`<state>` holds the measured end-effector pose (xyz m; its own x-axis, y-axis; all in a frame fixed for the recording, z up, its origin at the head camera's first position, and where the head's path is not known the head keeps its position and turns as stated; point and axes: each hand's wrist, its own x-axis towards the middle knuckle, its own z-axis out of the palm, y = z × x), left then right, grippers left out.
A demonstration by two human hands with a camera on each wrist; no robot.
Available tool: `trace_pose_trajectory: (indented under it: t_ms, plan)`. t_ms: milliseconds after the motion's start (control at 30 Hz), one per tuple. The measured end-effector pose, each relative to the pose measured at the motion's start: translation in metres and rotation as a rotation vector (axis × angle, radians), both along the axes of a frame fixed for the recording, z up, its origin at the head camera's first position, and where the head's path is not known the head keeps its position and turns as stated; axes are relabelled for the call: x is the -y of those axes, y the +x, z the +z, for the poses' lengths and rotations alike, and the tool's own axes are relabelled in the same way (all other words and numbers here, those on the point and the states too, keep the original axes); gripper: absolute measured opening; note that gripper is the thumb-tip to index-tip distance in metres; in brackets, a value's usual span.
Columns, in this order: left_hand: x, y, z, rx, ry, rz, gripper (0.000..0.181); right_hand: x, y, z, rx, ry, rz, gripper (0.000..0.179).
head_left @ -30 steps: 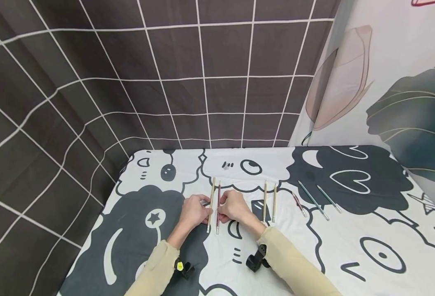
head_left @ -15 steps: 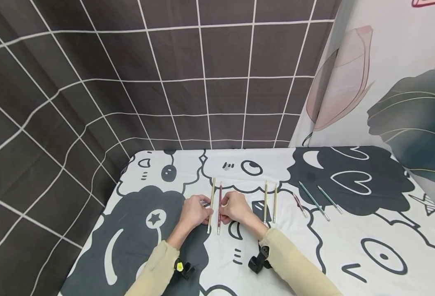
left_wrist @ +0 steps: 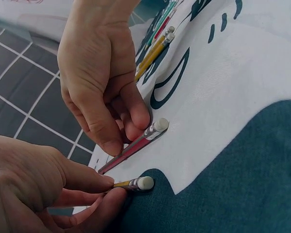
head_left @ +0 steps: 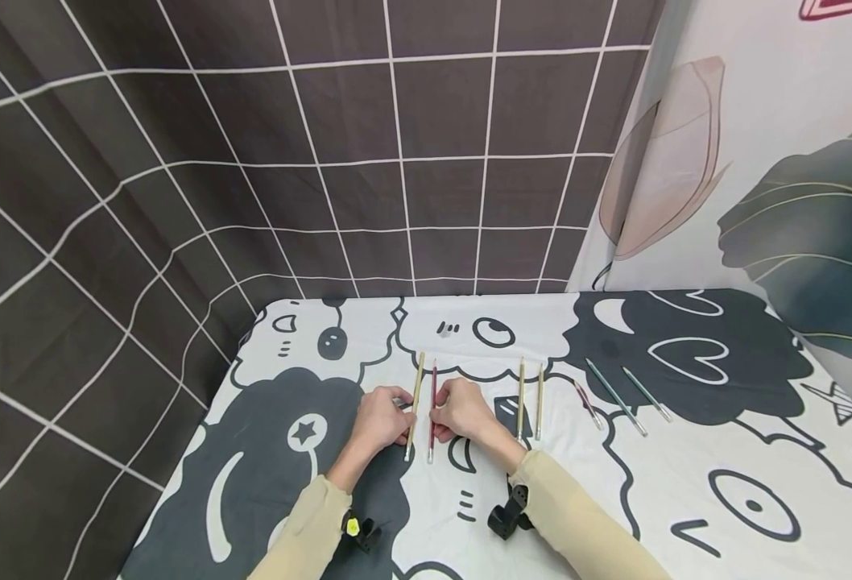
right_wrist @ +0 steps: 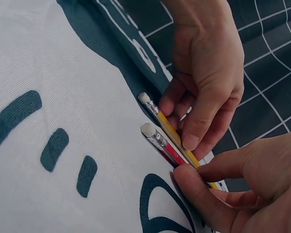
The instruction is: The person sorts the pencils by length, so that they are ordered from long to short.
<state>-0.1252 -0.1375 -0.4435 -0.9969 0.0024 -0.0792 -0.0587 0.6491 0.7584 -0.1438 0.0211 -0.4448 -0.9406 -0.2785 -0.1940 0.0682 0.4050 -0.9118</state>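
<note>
My left hand [head_left: 378, 419] pinches a yellow pencil [head_left: 419, 374] between thumb and fingers. Close beside it, a red pencil [head_left: 434, 379] is pinched by my right hand [head_left: 464, 409]. Both pencils lie nearly parallel with a narrow gap between them, eraser ends toward me. In the left wrist view, the white eraser of the yellow pencil [left_wrist: 145, 183] sticks out past the left fingertips, and the red pencil [left_wrist: 136, 145] lies under the right fingers. The right wrist view shows the erasers of the red pencil [right_wrist: 169, 153] and yellow pencil [right_wrist: 167, 127] almost level; fingers hide their middles.
To the right of my hands lie two more yellow pencils, one longer [head_left: 521, 395] and one shorter [head_left: 539, 403]. Farther right are a short red pencil [head_left: 588, 404] and two green pencils [head_left: 614, 395], [head_left: 647, 393]. A cartoon-print cloth [head_left: 687, 467] covers the table; a grid-patterned curtain [head_left: 440, 193] hangs behind.
The head view has tilted a little, so everything sits slightly lower. The right hand and red pencil have shifted very slightly right; both hands keep their hold.
</note>
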Motion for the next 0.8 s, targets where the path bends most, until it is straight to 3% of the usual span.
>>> trace_pose_trajectory:
  t_ms: [633,800]
  plan:
    - [0.0013,-0.0008,-0.0027,-0.005,0.051,0.004,0.011,-0.0028,-0.001,-0.0018,-0.001,-0.012,0.001,0.011]
    - [0.0031,-0.0004,-0.0014,-0.078,0.024,0.038,0.013,-0.0065,0.0005,-0.0027,-0.025,-0.021,0.016,0.009]
